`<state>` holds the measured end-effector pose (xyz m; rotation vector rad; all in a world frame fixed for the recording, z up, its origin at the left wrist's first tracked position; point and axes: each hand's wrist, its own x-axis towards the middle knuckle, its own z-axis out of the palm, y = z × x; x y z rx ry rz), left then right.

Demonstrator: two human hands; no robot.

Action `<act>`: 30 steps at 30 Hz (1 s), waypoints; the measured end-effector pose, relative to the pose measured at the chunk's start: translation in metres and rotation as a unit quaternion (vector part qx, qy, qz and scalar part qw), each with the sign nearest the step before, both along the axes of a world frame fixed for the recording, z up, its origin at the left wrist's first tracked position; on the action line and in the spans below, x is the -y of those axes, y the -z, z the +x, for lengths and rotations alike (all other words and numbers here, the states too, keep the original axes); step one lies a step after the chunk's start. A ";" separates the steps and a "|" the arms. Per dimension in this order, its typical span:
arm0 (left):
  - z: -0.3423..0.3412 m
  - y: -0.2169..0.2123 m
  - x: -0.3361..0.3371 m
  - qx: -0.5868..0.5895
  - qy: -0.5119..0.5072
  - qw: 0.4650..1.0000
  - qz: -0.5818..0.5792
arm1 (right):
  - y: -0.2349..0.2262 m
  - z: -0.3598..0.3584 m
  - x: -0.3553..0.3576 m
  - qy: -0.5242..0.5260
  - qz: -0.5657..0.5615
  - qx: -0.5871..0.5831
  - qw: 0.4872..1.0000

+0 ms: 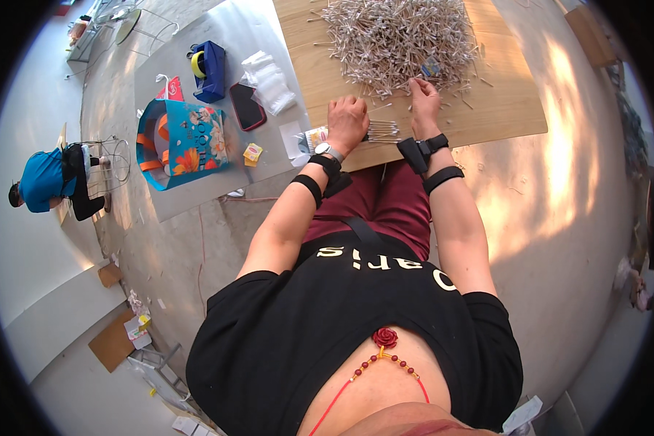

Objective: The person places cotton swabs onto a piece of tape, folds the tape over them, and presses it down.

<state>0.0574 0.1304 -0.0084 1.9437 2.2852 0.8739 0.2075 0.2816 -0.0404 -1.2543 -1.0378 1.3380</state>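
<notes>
At the near edge of the wooden counter (501, 109), the person had both hands working a small bundle of thin white sticks (381, 131), cotton-swab kind of things as far as I could tell. The left hand (347, 122) was curled into a loose fist right at the counter's edge, closed on the left end of that bundle, which lay flat and lined up, poking out to the right. My guess is it was clamped that way to keep the sticks parallel. The right hand (424, 105) sat a bit further in, fingers bent down into the near fringe of the big loose pile of sticks (396, 40). It looked like pinching or raking a few out, but I couldn't tell whether it actually had any gripped. That pile took up the far middle of the counter, all tangled, with strays scattered toward the right edge.

Both wrists wore black straps, and the left one had a watch (330, 151) too.

Off to the left, on a grey sheet on the floor (218, 182), there was a flowery blue bag (182, 145), a dark blue pouch (211, 69), a phone (246, 106) and some clear plastic packets (272, 83), all within arm's reach of the counter. Another person in a blue top (43, 178) was crouched well apart, near the wall.
</notes>
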 end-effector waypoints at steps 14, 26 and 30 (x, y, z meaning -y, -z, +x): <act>-0.001 -0.006 -0.016 -0.195 0.123 0.972 -0.047 | -0.033 0.014 0.045 -0.229 0.348 0.446 0.792; -0.001 -0.026 -0.002 -0.273 0.175 0.946 -0.019 | -0.012 0.009 0.055 -0.261 0.359 0.460 0.769; 0.000 -0.030 0.000 -0.282 0.194 0.939 -0.014 | -0.009 0.020 0.058 -0.282 0.369 0.426 0.777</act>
